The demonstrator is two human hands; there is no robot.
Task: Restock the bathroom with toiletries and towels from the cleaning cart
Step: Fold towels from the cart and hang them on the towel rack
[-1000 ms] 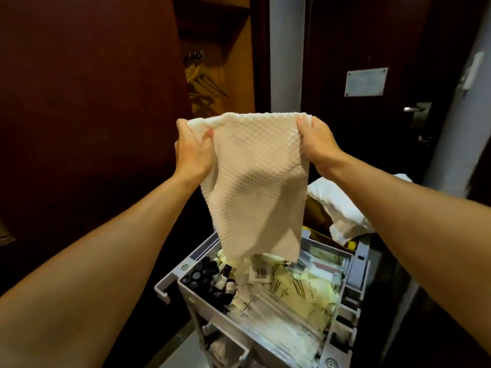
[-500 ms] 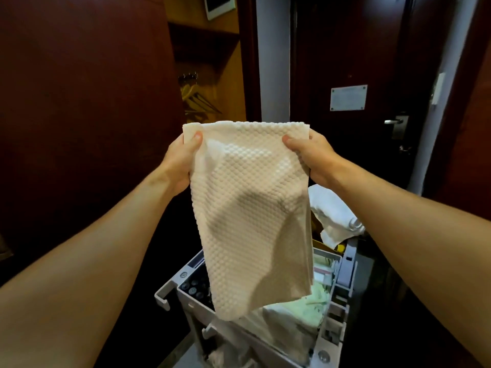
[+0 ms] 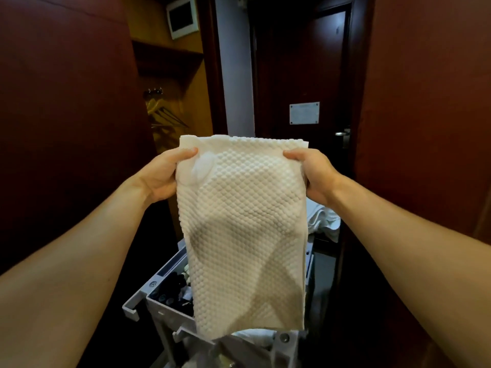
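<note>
1. Risk, as I judge it: the towel (image 3: 244, 235) hangs only from its two top corners, so if either pinch loosens, that corner could drop and the cloth could fall into the cart (image 3: 156, 301) below it.
2. Risk: the lower edge hangs just above the cart's top tray, where small dark bottles (image 3: 172, 282) show. Lowering without looking could drag the hem over them and tip some.
3. Risk: the towel blocks most of my view of the cart, so I can't tell what lies behind it.
4. Left hand (image 3: 162, 176): raised at chest height in front of me, thumb on the near face of the towel, fingers curled behind, pinching the top-left corner.
5. Right hand (image 3: 316, 173): level with the left, thumb on the near face, fingers wrapped behind, gripping the top-right corner.
6. Both forearms reach forward, the towel spread flat between them, above the cart.
7. More white cloth (image 3: 324, 219) lies just behind the towel's right edge.
</note>
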